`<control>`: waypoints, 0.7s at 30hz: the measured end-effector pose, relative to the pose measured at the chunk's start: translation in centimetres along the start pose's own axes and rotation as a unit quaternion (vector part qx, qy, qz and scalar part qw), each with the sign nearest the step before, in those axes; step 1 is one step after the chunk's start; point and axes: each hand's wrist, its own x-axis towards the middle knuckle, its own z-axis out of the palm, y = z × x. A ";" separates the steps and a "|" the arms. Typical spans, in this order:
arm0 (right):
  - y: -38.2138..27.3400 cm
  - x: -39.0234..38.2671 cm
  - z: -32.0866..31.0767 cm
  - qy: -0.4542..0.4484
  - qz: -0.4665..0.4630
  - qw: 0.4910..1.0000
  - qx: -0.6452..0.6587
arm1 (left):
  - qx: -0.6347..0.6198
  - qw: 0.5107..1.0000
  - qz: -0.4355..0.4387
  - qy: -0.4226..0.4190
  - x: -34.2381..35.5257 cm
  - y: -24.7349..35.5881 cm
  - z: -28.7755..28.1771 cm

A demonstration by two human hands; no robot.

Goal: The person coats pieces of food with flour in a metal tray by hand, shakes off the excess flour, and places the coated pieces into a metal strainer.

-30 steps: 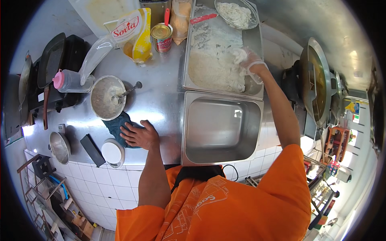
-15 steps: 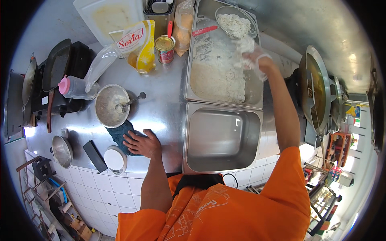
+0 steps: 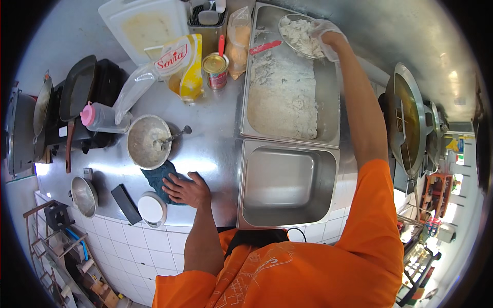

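My left hand (image 3: 190, 190) lies flat with fingers spread, resting on a dark green cloth (image 3: 158, 177) on the steel counter. Just beyond the cloth, a metal bowl (image 3: 138, 146) is smeared with pale batter, and a spoon (image 3: 172, 137) leans in it. My right hand (image 3: 331, 40), in a clear plastic glove, is at the right rim of a round sieve or bowl (image 3: 284, 42). White floured pieces (image 3: 298, 34) lie inside that vessel. My fingers there are partly hidden, so their grip does not show. The vessel sits in the far end of a steel pan (image 3: 328, 97) holding white flour (image 3: 282, 102).
A second steel pan (image 3: 287, 223) stands nearer to me. A red strip-like object (image 3: 265, 47) lies at the flour pan's left edge. Left of it are a can (image 3: 215, 69), a yellow pouch (image 3: 190, 72) and a pink-lidded jug (image 3: 105, 118). A large wok (image 3: 411, 113) is at right.
My right hand has moved farther away, from over the flour with floured pieces to the round vessel's right rim. My left hand stays on the cloth. The view has shifted slightly.
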 end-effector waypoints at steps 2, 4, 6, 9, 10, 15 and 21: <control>-4.2 -2.6 0.2 -0.079 0.055 0.995 0.016 | 0.029 0.999 -0.020 -0.013 0.4 -1.0 -0.7; -7.4 -6.6 0.0 -0.157 0.084 0.984 0.029 | 0.026 0.999 -0.022 -0.007 0.7 -1.5 -0.9; -5.1 -10.7 2.6 -0.241 0.077 0.963 0.087 | 0.011 1.000 -0.014 -0.003 0.8 -0.8 -1.1; -1.4 -16.6 11.0 -0.239 0.024 0.970 -0.033 | 0.016 1.000 -0.012 -0.013 0.6 -0.5 -0.7; -2.1 -17.8 12.5 -0.240 0.021 0.970 -0.032 | 0.025 0.999 -0.017 -0.013 0.6 -0.7 -0.6; 1.6 -18.0 13.2 -0.248 0.038 0.964 -0.083 | 0.016 1.000 -0.008 -0.016 0.4 0.0 -0.6; -2.3 -18.9 7.1 -0.460 0.066 0.881 -0.084 | 0.013 1.000 -0.006 0.006 0.5 -1.3 -0.3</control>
